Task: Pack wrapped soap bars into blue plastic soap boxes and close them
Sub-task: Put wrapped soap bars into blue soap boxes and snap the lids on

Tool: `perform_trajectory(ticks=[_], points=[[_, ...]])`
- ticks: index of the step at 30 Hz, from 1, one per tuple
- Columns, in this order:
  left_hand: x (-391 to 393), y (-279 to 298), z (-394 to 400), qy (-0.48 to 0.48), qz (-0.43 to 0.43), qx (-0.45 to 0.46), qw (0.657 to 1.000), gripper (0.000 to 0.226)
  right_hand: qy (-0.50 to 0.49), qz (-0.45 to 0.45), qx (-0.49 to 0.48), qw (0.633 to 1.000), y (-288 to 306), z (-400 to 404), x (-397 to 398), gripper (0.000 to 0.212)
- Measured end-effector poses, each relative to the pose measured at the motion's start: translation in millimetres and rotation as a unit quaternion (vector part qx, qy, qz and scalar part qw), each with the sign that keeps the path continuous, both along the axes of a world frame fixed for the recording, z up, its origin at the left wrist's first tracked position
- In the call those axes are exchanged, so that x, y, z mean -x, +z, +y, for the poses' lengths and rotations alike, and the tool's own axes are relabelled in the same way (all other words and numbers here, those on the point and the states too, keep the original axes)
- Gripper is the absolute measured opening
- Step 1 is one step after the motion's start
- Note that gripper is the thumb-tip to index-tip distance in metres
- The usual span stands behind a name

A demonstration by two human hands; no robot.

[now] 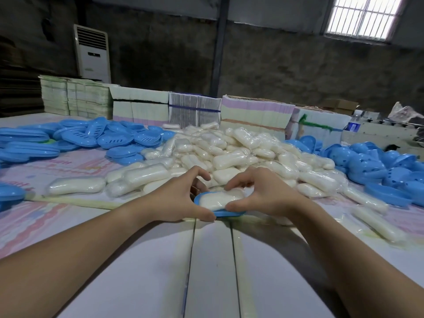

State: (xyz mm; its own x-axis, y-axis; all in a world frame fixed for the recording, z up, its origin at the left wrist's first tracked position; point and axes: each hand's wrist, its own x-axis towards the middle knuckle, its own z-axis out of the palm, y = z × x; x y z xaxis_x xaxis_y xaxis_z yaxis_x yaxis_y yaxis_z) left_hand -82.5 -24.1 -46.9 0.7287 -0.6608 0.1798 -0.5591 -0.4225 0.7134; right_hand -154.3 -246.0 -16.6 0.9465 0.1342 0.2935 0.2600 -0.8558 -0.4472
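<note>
A white wrapped soap bar (218, 199) lies in a blue plastic soap box half (226, 213) at the table's centre. My left hand (181, 198) grips the box's left end, thumb on the near rim. My right hand (263, 193) holds the right end, with thumb and fingers on the soap bar. Just beyond my hands rises a big pile of wrapped soap bars (229, 150). Blue slotted box halves (96, 136) are heaped at the left. Rounded blue box halves (376, 166) are heaped at the right.
Stacks of flat cartons (195, 111) line the table's far edge, with a water bottle (354, 123) at the right. A standing air conditioner (91, 53) is behind. Loose soap bars (76, 184) lie left and right of my hands. White boards (213, 260) cover the near table.
</note>
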Motion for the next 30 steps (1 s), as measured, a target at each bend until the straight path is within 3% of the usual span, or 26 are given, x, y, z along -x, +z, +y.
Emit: perform_trajectory(ticks=[2, 10, 21, 30], points=[[-1, 0, 1, 0.002, -0.003, -0.001, 1.0, 0.076, 0.003, 0.005, 0.004, 1.0, -2, 0, -1, 0.046], [-4, -1, 1, -0.003, -0.004, -0.005, 1.0, 0.069, 0.016, 0.043, -0.071, 0.996, 13, -25, 7, 0.029], [-6, -6, 1, -0.005, -0.002, 0.018, 1.0, 0.064, -0.011, 0.054, -0.025, 0.998, 4, -17, 0, 0.019], [-9, -8, 0, -0.011, -0.013, 0.02, 1.0, 0.062, -0.004, 0.036, -0.038, 0.999, 3, -18, 2, 0.027]])
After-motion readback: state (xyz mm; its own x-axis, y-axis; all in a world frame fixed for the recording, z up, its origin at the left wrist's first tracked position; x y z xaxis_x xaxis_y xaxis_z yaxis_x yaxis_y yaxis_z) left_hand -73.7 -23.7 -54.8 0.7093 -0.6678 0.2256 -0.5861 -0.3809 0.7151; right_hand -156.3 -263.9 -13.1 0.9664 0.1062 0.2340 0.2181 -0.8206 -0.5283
